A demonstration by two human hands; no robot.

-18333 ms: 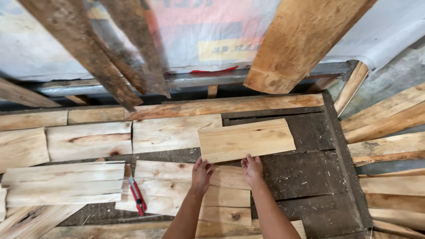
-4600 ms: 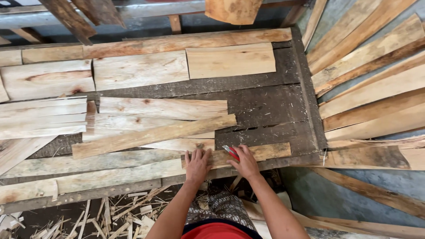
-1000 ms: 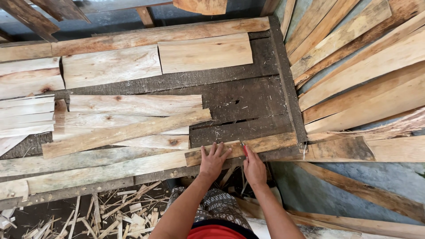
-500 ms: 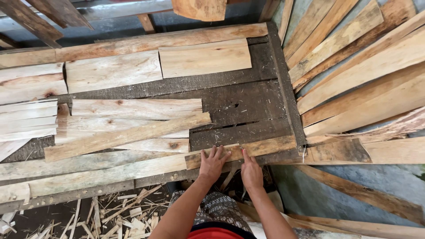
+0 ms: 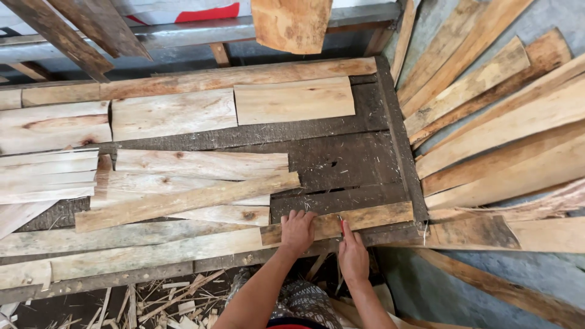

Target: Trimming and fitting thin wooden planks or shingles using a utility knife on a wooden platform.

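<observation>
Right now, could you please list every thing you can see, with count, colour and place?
narrow wood strip: one, tan, front edge of the platform, under both hands
dark plank platform: one, dark brown, centre
pale cut boards: several, light yellow, laid in rows on the left and back of the platform
short flat board: one, light tan, back centre
long rough planks: many, tan to brown, fanned out on the right
wood scraps: a heap, pale, on the ground at lower left
left hand: one, flat on the strip
right hand: one, at the strip's near edge, holding a thin tool I cannot identify
</observation>
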